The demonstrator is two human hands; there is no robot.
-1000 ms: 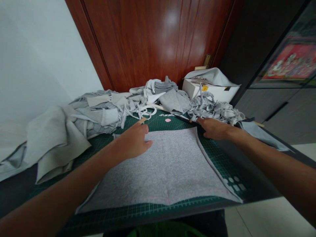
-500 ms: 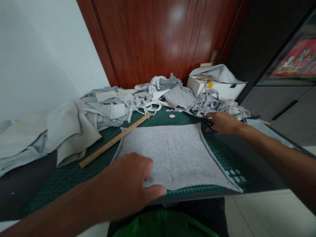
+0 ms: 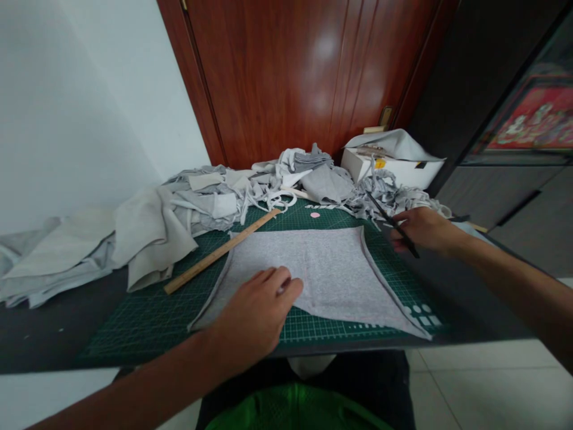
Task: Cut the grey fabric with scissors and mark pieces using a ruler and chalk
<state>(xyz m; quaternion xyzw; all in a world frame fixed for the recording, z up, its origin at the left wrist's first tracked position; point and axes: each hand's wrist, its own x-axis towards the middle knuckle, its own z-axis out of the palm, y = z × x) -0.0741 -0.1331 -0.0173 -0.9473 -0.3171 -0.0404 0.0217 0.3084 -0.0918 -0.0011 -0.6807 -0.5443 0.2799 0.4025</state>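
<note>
A rectangular piece of grey fabric lies on the green cutting mat. My left hand rests over its near left part, thumb and forefinger closed on the near edge, which is drawn up towards the middle. To the right of the fabric, my right hand is closed round black scissors, seen nearly edge-on and pointing away to the left. A wooden ruler lies slantwise along the fabric's far left corner.
Grey and off-white cloth pieces are heaped along the left and back. Fabric scraps lie before a white box at the back right. A pink disc lies on the mat beyond the fabric.
My left hand has moved forward and closed on the fabric, pulling its near edge away from me. The scissors in my right hand have shifted right and turned edge-on.
</note>
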